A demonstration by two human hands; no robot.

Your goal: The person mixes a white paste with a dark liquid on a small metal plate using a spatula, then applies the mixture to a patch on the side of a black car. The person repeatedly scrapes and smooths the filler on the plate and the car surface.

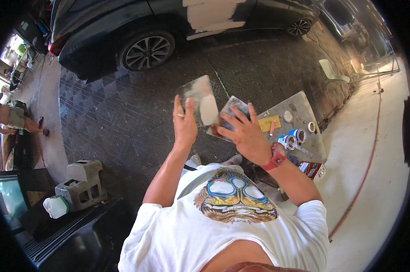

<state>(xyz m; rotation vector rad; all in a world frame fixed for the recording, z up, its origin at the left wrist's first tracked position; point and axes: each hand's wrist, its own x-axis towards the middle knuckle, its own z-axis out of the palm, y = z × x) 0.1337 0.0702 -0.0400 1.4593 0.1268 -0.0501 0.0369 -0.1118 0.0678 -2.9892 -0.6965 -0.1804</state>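
Note:
My left hand (pixel 185 124) grips a flat rectangular board (pixel 200 84) by its near left edge, a ring on one finger. A smooth pale patch of filler (pixel 209 110) lies on the board's right part. Just to the right, my right hand (pixel 245 135) holds a flat, dark-smeared putty spreader (pixel 235 102), its fingers laid across the upper face. The spreader's lower corner comes close to the board; whether they touch I cannot tell. Part of the spreader is hidden under my fingers. A red watch (pixel 275 156) is on my right wrist.
Beyond my right hand stands a grey table (pixel 307 109) with open cans (pixel 298 135), a yellow sheet (pixel 266 122), a red tube (pixel 272 128) and a round lid (pixel 288 116). Ahead is a dark car (pixel 173 16) with a pale door patch. A step stool (pixel 84 179) and another person (pixel 14 115) are left.

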